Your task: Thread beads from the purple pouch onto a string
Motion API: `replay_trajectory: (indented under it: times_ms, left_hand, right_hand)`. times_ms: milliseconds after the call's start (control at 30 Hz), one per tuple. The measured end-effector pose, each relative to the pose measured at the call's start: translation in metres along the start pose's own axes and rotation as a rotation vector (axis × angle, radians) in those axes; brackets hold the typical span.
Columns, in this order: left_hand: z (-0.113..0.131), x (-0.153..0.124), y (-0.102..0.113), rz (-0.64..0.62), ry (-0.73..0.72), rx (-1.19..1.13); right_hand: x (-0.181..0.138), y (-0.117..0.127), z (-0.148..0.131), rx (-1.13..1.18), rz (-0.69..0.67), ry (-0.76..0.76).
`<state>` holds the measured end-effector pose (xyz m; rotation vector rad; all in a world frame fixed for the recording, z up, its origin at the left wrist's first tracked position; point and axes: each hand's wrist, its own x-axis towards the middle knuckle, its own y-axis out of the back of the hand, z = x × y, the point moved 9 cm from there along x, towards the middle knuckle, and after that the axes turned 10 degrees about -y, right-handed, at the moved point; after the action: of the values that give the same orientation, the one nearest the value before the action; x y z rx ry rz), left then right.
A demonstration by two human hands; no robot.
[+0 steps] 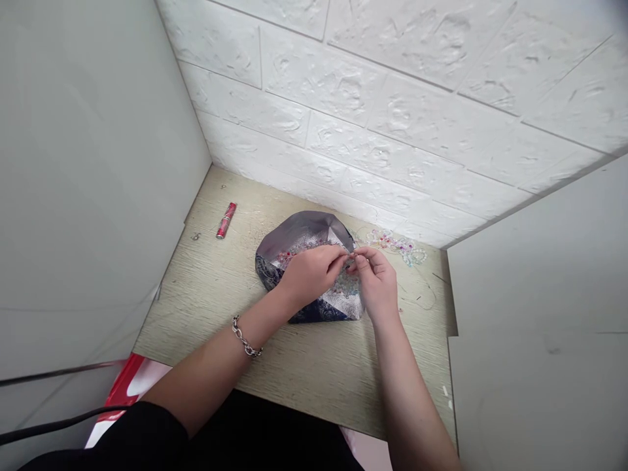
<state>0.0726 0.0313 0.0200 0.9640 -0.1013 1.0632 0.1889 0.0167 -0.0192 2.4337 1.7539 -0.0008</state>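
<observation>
A fabric pouch [304, 229], grey and silver with a dark blue patterned side, lies opened out on the table. Small clear, pink and bluish beads [346, 282] are heaped inside it. Above the beads, my left hand [314, 269] is closed in a pinch, its fingertips meeting those of my right hand [377, 278] near the pouch's right rim. My right hand is pinched closed too. Whatever sits between the fingertips is too small to make out. My left forearm partly covers the pouch and beads.
Strung beads [392, 243] in several colours lie at the back right by the white brick-patterned wall [343, 98]. Thin thread [432, 297] curls on the table's right side. A red tube [226, 220] lies at the left. Panels [540, 314] enclose both sides.
</observation>
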Motion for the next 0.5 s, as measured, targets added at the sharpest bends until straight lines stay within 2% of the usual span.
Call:
replay_trajectory:
  times_ms: [500]
  left_hand:
    - [0.0018, -0.0009, -0.001, -0.01, -0.007, 0.044]
  right_hand:
    - [-0.0018, -0.0073, 0.0045, 0.084, -0.064, -0.017]
